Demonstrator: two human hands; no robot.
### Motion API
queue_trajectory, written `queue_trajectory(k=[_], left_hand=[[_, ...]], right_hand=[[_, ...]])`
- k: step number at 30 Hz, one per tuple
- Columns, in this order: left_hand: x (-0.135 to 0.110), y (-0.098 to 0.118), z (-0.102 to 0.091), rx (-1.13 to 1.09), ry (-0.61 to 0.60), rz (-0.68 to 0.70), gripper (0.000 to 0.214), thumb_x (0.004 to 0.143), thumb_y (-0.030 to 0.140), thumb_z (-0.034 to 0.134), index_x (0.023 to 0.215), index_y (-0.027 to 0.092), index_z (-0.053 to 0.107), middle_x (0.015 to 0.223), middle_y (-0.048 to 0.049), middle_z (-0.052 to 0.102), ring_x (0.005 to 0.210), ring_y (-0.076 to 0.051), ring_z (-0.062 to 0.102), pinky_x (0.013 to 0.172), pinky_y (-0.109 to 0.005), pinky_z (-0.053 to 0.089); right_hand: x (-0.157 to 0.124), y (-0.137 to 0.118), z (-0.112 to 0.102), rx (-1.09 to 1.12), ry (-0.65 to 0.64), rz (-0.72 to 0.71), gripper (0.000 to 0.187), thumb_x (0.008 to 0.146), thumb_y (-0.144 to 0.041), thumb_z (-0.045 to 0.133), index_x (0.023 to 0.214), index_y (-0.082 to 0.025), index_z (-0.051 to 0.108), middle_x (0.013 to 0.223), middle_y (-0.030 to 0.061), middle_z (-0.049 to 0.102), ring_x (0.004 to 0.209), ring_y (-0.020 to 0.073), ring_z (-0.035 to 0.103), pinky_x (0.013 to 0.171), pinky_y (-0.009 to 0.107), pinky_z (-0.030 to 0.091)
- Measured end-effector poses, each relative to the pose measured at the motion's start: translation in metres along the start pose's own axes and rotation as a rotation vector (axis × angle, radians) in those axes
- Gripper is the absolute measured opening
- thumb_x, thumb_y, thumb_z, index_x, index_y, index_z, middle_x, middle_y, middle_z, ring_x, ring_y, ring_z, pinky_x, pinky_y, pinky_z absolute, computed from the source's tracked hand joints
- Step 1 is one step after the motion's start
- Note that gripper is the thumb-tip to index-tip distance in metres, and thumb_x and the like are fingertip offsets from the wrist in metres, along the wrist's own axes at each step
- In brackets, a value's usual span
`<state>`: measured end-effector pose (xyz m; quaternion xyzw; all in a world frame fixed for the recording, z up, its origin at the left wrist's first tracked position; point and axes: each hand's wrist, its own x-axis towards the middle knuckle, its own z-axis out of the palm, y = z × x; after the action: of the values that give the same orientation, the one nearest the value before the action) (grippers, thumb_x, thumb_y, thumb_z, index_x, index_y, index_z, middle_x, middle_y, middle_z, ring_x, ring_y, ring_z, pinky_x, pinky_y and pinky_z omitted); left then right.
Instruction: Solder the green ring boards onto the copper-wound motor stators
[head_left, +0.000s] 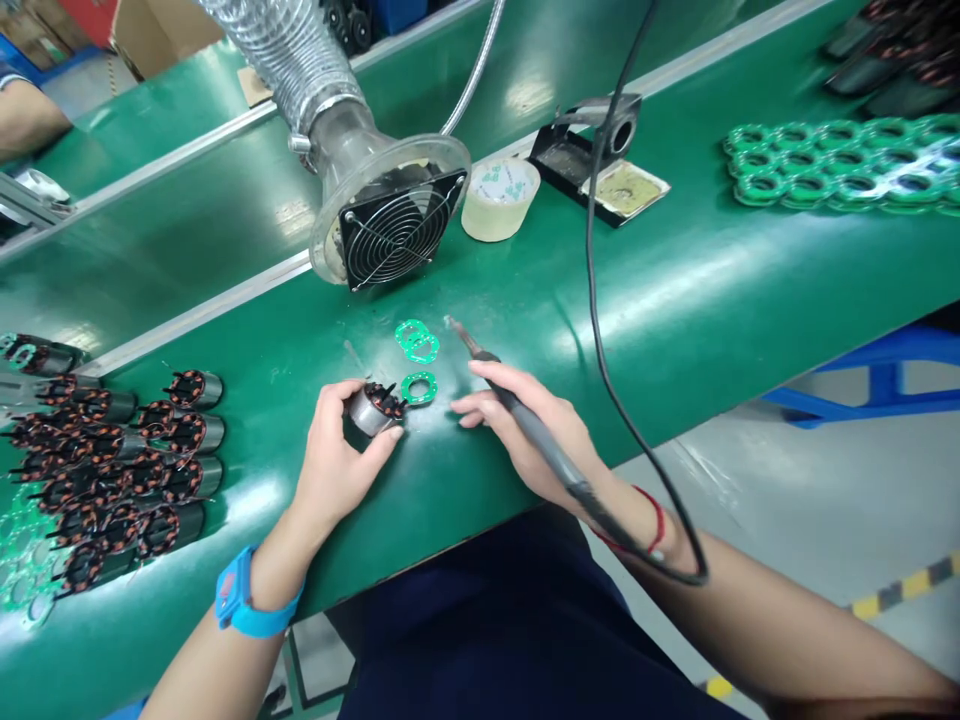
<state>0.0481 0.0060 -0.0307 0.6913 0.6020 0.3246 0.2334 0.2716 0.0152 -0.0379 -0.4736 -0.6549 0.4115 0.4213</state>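
Observation:
My left hand (341, 445) grips a motor stator (373, 410) with a grey metal shell and dark windings, its wound end tilted to the right. Just beside it lies a green ring-shaped circuit board (418, 388), which looks close to touching the stator. Two more ring boards (416, 341) overlap on the bench a little farther off. In my right hand (544, 430) is a soldering iron (525, 415), held like a pen. Its tip points up and left, near the overlapping boards but apart from them. A black cord runs from the iron's back end.
A fume extractor hood (401, 235) with a fan grille hangs above the bench. Behind stand a tape roll (500, 200) and a soldering iron stand (600, 165). Rows of stators (120, 450) lie at left; joined ring boards (840, 165) lie at right. Another person's arm (30, 120) shows far left.

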Motion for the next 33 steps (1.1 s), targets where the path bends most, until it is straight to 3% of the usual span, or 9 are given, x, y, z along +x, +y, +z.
queue_trajectory(k=[5,10,13,16,21,23,26,29,33], left_hand=[[-0.010,0.002,0.004,-0.329,-0.052,-0.091,0.058,0.075,0.031,0.071,0.119,0.023,0.034,0.111,-0.0078,0.054,0.106,-0.021,0.058,0.094,-0.040,0.047],[-0.008,0.006,0.000,-0.352,-0.144,-0.084,0.087,0.076,0.026,0.069,0.138,0.026,0.008,0.110,-0.0074,0.058,0.102,-0.020,0.061,0.094,-0.041,0.047],[-0.004,0.006,-0.004,-0.114,-0.193,-0.015,0.074,0.076,0.027,0.069,0.137,0.025,0.026,0.116,-0.0096,0.058,0.108,-0.025,0.057,0.095,-0.045,0.043],[-0.002,0.007,-0.004,0.118,-0.210,0.042,0.049,0.075,0.028,0.071,0.118,0.021,0.048,0.113,-0.0101,0.061,0.108,-0.028,0.054,0.093,-0.048,0.040],[-0.002,0.009,-0.001,0.170,-0.231,0.078,0.047,0.076,0.034,0.070,0.116,0.020,0.049,0.110,-0.0091,0.063,0.105,-0.027,0.053,0.091,-0.046,0.037],[-0.002,0.009,-0.001,0.175,-0.237,0.077,0.047,0.076,0.034,0.070,0.116,0.021,0.050,0.108,-0.0083,0.063,0.105,-0.027,0.052,0.091,-0.045,0.036],[-0.003,0.011,0.002,0.209,-0.223,0.070,0.045,0.075,0.032,0.070,0.115,0.020,0.051,0.105,-0.0074,0.064,0.103,-0.026,0.051,0.089,-0.044,0.035],[-0.004,0.013,0.003,0.246,-0.198,0.054,0.040,0.078,0.026,0.064,0.115,0.020,0.052,0.107,-0.0075,0.063,0.104,-0.027,0.050,0.088,-0.044,0.034],[-0.004,0.013,-0.007,0.197,-0.282,0.028,0.046,0.080,0.018,0.055,0.125,0.019,0.047,0.114,-0.0085,0.061,0.106,-0.026,0.048,0.089,-0.044,0.034]], right_hand=[[0.013,-0.013,0.016,0.002,-0.021,-0.011,0.041,0.084,-0.024,0.061,0.123,-0.026,0.049,0.095,0.0011,0.069,0.089,0.0164,0.068,0.080,0.030,0.055],[0.014,-0.020,0.035,0.372,0.106,0.028,0.033,0.088,-0.026,0.057,0.120,-0.029,0.048,0.091,-0.0008,0.064,0.087,0.0141,0.068,0.084,0.032,0.054],[0.017,-0.020,0.039,0.480,0.093,0.067,0.034,0.088,-0.029,0.058,0.120,-0.028,0.048,0.086,-0.0015,0.063,0.080,0.0137,0.066,0.076,0.031,0.055],[0.024,-0.018,0.040,0.476,0.027,0.079,0.034,0.087,-0.030,0.059,0.119,-0.027,0.049,0.075,-0.0036,0.060,0.066,0.0116,0.061,0.064,0.027,0.052],[0.032,-0.014,0.046,0.567,0.118,0.180,0.036,0.085,-0.034,0.060,0.116,-0.026,0.046,0.072,-0.0045,0.054,0.065,0.0122,0.061,0.053,0.024,0.045],[0.032,-0.012,0.046,0.574,0.088,0.183,0.037,0.085,-0.035,0.058,0.118,-0.026,0.044,0.070,-0.0049,0.052,0.064,0.0123,0.060,0.049,0.023,0.042],[0.030,-0.014,0.044,0.442,-0.055,0.058,0.039,0.088,-0.033,0.054,0.124,-0.026,0.041,0.071,-0.0044,0.052,0.061,0.0119,0.056,0.050,0.024,0.044],[0.027,-0.020,0.041,0.142,-0.186,-0.124,0.042,0.088,-0.026,0.053,0.128,-0.026,0.040,0.084,-0.0004,0.058,0.070,0.0140,0.058,0.068,0.031,0.052],[0.020,-0.029,0.040,-0.319,-0.156,-0.290,0.049,0.082,-0.023,0.060,0.127,-0.021,0.042,0.104,0.0097,0.061,0.099,0.0265,0.056,0.087,0.047,0.050]])
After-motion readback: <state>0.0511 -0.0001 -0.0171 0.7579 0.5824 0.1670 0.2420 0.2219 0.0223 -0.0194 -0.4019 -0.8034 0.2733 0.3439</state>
